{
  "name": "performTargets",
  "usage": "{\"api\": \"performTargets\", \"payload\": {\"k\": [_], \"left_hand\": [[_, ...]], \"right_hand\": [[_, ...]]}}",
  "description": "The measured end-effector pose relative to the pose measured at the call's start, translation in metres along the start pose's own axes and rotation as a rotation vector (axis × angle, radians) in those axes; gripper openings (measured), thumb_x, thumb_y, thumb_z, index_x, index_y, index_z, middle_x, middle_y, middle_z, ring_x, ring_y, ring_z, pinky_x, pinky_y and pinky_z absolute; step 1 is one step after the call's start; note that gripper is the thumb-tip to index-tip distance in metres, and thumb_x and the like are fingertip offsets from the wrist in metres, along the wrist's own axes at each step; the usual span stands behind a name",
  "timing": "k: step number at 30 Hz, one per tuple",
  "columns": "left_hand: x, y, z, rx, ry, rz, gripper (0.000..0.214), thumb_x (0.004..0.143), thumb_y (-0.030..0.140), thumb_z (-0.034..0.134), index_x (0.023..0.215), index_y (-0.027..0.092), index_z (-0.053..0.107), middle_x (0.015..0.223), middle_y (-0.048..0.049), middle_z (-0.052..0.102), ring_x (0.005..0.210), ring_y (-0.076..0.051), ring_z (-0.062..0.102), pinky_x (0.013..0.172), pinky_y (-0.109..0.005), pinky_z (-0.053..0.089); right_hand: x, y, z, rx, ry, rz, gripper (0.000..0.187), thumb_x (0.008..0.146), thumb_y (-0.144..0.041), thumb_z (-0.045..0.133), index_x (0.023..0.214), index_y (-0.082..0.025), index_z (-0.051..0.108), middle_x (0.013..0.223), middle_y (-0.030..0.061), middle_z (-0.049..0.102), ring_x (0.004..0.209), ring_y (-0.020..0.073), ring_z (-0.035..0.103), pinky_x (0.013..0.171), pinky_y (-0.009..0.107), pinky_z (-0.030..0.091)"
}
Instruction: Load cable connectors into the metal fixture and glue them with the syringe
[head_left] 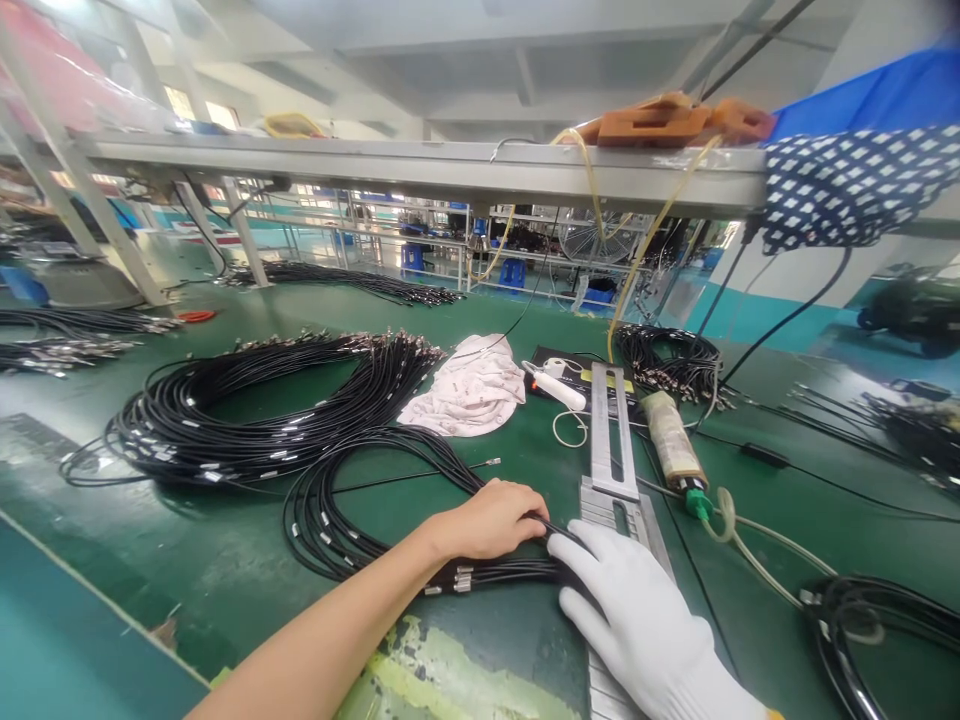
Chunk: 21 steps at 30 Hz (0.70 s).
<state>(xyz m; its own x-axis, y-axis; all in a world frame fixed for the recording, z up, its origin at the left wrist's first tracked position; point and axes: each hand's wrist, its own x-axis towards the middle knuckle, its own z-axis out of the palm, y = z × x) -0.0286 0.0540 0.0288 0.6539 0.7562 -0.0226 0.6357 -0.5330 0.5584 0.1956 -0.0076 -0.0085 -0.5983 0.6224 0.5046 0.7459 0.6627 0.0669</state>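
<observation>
My bare left hand (491,518) rests on a coiled bundle of black cables (337,520) on the green table, its fingers curled around the cable strands near the ends. My right hand (630,610), in a white glove, touches the same cable ends just right of it, fingers pinched together on the strands, lying partly over a metal jig (611,440). Small metal ferrules (450,582) show on the cables below my left hand.
A larger coil of black cables (247,410) lies at the left. A white cloth (472,385), a white-handled tool (559,388), a tube with a green tip (675,445) and more cable coils (671,362) (885,620) lie around. An overhead shelf (420,165) spans the bench.
</observation>
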Motion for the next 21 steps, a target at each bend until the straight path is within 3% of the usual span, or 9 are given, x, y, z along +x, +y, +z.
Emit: {"api": "performTargets", "payload": {"k": [6, 21], "left_hand": [[-0.0007, 0.0005, -0.0004, 0.005, 0.001, 0.002, 0.013, 0.098, 0.021, 0.057, 0.103, 0.017, 0.068, 0.111, -0.0063, 0.072, 0.107, -0.022, 0.064, 0.096, -0.031, 0.044], [-0.0006, -0.0017, 0.0008, -0.009, 0.009, 0.020, 0.013, 0.099, 0.021, 0.056, 0.103, 0.018, 0.068, 0.110, -0.0055, 0.072, 0.105, -0.022, 0.064, 0.094, -0.031, 0.044]], "right_hand": [[0.0049, -0.0037, -0.0023, -0.002, 0.053, -0.023, 0.038, 0.086, -0.021, 0.057, 0.123, -0.023, 0.066, 0.121, 0.0107, 0.068, 0.100, 0.0300, 0.069, 0.079, 0.046, 0.062], [0.0058, -0.0031, -0.0038, 0.000, 0.032, -0.029, 0.038, 0.086, -0.021, 0.055, 0.123, -0.021, 0.067, 0.120, 0.0120, 0.068, 0.099, 0.0304, 0.069, 0.079, 0.046, 0.062]]}}
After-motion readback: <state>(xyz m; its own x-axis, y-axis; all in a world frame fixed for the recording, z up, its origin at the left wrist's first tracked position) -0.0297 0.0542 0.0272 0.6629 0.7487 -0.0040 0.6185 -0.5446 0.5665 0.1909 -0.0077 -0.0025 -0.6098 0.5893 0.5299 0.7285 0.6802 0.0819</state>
